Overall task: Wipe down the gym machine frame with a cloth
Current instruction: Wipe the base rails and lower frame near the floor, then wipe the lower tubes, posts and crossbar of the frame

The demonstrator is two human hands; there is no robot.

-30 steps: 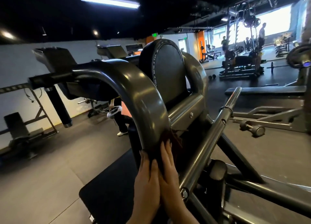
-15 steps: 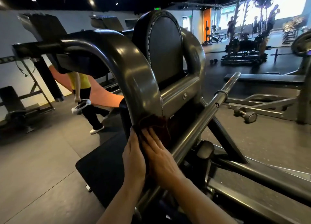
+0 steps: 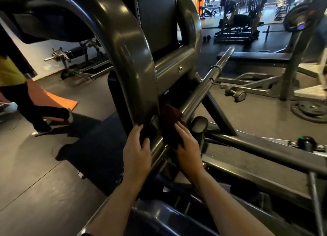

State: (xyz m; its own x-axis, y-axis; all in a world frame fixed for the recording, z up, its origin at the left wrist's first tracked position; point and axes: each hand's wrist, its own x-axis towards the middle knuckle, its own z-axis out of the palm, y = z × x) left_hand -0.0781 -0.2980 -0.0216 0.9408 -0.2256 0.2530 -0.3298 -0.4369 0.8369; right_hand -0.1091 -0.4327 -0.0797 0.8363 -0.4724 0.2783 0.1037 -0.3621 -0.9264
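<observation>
Passerby in a yellow top is walking off at the far left, past an orange mat lying on the floor, so nothing over there is getting in your way. Moving in, the big curved frame tube is sweeping down to where you're working. Your left hand is resting at its lower end with the fingers stretched out loosely against the metal, not really gripping anything. Just beside it, your right hand is pressing the dark red cloth into the joint where the curved tube meets the shiny angled bar; fingers are lying fairly flat over the cloth, though I can't tell if the thumb is pinching it underneath. So you're mid-wipe, down at the bottom of that tube, I'd say. Next move probably calls for working the cloth around the junction, then up along the bar. Off to the right, a dumbbell and a weight plate are sitting on the floor, well apart from you.
</observation>
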